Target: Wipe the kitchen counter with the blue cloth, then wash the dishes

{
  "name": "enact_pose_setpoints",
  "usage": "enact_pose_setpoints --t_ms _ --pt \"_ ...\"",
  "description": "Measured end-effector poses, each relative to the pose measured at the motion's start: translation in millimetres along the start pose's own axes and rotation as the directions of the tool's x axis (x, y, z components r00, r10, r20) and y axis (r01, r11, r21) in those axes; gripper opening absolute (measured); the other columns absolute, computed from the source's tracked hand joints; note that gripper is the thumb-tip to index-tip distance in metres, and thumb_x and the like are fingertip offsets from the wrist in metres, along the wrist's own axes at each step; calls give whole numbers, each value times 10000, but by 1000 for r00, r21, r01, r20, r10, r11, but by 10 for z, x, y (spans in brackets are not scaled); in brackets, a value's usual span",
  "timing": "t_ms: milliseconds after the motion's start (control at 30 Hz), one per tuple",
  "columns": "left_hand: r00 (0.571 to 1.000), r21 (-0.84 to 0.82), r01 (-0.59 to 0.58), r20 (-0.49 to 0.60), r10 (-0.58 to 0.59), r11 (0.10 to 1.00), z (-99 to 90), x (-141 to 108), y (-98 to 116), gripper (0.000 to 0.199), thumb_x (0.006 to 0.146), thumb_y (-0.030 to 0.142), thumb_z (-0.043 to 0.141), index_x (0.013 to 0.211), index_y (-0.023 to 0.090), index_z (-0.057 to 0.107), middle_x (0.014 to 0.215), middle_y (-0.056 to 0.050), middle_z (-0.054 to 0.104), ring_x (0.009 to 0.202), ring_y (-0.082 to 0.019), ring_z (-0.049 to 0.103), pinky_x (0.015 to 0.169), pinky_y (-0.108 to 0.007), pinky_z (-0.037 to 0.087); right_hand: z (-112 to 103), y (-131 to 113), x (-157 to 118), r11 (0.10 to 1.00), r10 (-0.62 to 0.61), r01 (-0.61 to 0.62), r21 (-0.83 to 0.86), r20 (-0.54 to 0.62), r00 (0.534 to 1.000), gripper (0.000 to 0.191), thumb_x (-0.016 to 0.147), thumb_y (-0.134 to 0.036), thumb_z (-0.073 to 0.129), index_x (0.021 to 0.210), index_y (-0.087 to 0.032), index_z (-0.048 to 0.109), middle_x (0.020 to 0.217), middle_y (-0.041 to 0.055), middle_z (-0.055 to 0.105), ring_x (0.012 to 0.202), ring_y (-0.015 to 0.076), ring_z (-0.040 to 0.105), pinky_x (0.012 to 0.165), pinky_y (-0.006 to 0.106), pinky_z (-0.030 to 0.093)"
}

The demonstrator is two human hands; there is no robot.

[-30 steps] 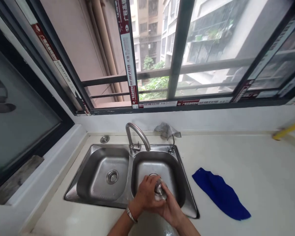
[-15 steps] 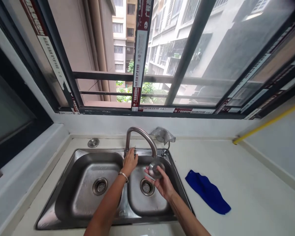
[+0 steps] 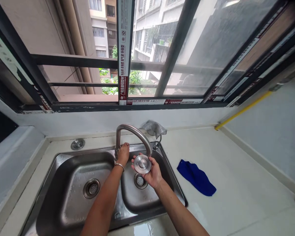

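“广程高级铝型材” on maroon window-frame label (image 3: 122, 88)

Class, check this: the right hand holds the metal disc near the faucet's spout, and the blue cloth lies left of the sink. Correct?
No: in the head view, the blue cloth lies right of the sink, not left. The right hand does hold the metal disc near the spout.

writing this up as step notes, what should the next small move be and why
Probably use the left hand to run the faucet: that hand is at the faucet's base, though its grip is hidden; the right hand holds the round metal piece near the spout, and no water stream can be made out.
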State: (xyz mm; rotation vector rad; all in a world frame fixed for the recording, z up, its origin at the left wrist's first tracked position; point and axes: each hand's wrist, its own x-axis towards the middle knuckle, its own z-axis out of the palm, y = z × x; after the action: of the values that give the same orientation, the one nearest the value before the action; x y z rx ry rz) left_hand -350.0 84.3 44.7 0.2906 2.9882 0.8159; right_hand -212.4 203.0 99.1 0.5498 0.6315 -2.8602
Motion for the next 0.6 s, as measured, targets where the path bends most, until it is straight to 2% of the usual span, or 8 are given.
enact_pose_setpoints --t_ms 233,367,500,600 --pt "999 103 39 23 -42 994 50 13 29 367 1006 296 273 1152 175 587 1051 -140 713 948 -249 699 786 -344 516 -74 62 95 1000 12 -11 23 -40 999 362 896 -383 503 1154 -166 635 1099 136 728 1105 311 653 949 624 490" --pt "999 133 40 26 -43 990 51 10 39 388 1010 306 251 1163 172 581 1007 -148 716 941 -267 705 769 -357 527 -92 77 128 999 6 -3 49 -57 998 344 907 -367 485 1149 -179 639 1074 124 734 1096 306 658 943 618 494" --pt "999 161 38 30 -44 986 35 -5 58 408 1012 300 231 1174 155 576 969 -155 715 927 -275 708 763 -364 537 -64 88 146 996 3 10 94 -134 991 332 918 -352 449 1105 -169 653 1001 119 746 1067 305 671 934 609 503" --pt "999 171 20 35 -27 985 38 -22 78 396 1010 273 238 1177 156 578 1017 -154 707 954 -269 702 783 -363 541 -34 72 143 995 2 14 101 -161 987 329 919 -355 439 1070 -166 663 966 118 749 1043 302 680 926 593 514"
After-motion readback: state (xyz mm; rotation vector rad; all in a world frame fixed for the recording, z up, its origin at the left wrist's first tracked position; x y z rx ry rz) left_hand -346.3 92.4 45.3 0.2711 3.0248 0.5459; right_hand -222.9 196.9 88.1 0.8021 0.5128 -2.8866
